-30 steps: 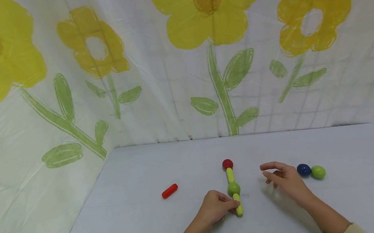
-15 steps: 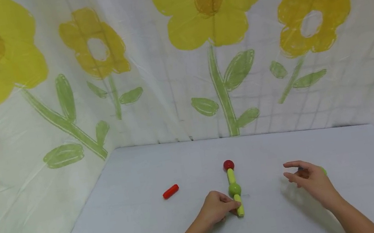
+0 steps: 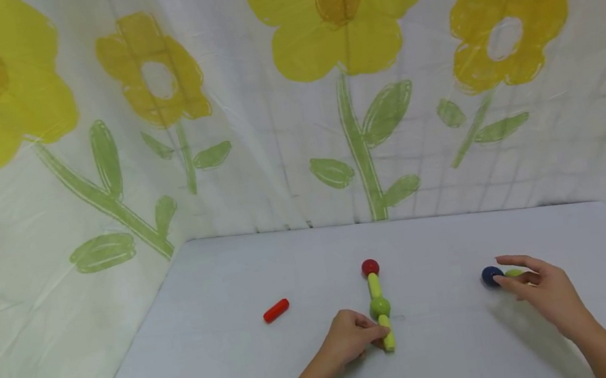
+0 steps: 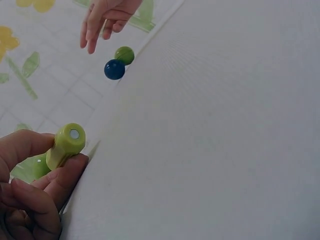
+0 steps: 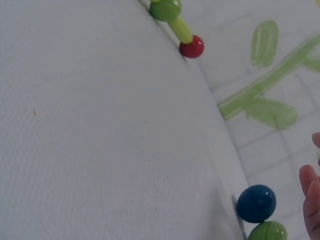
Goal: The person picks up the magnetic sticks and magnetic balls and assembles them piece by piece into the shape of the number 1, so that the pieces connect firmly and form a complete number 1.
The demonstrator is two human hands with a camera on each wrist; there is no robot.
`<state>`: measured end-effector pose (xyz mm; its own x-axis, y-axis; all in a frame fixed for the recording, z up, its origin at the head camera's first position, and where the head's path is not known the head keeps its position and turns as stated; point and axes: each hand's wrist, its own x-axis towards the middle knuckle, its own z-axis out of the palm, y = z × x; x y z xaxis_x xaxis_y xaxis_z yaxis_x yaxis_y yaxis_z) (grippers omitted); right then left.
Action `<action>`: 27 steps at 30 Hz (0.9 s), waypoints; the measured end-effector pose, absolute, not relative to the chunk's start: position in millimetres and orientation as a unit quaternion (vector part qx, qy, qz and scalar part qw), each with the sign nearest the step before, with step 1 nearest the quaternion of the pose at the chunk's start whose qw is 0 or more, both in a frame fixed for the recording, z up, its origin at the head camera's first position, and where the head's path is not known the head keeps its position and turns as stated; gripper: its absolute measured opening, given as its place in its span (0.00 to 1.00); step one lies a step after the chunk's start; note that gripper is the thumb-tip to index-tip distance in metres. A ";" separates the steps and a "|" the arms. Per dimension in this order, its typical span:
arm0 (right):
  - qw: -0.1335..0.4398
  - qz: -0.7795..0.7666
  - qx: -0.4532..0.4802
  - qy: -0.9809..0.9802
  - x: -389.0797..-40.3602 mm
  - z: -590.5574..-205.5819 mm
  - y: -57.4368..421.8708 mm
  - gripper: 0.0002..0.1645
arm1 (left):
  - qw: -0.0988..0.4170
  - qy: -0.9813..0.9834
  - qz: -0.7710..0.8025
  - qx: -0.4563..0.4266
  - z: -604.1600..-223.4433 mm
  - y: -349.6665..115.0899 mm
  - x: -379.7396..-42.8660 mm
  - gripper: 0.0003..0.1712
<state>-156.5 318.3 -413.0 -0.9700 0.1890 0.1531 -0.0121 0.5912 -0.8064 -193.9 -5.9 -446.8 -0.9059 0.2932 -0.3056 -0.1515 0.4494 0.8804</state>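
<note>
L hand [image 3: 349, 342] is pinching the near yellow-green stick [image 3: 388, 342], in line w/ green ball [image 3: 380, 308], 2nd stick [image 3: 375, 286] & red ball [image 3: 370, 267], abt mid table [image 3: 218, 290]. R hand [image 3: 547, 292] has fingers apart, nr blue ball [image 3: 490, 276]; lime ball [image 3: 513, 273] right beside that.

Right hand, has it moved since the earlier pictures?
Yes. In the head view, the right hand has moved to the person's right, farther from the red stick.

White table [image 3: 219, 370]; curtain [image 3: 267, 188] behind, printed with yellow flowers [image 3: 296, 3].
</note>
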 end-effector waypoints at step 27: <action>0.062 0.456 -0.125 -0.879 -157.9 -435.0 377.6 0.21 | 0.211 0.828 0.518 0.042 -445.9 -5.7 -193.6 0.11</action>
<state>-157.9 377.6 -435.0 -0.9610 0.2765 -0.0061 0.1644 0.5534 -0.8165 -193.6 -5.7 -445.9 -0.9073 0.2879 -0.3063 -0.1494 0.4600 0.8752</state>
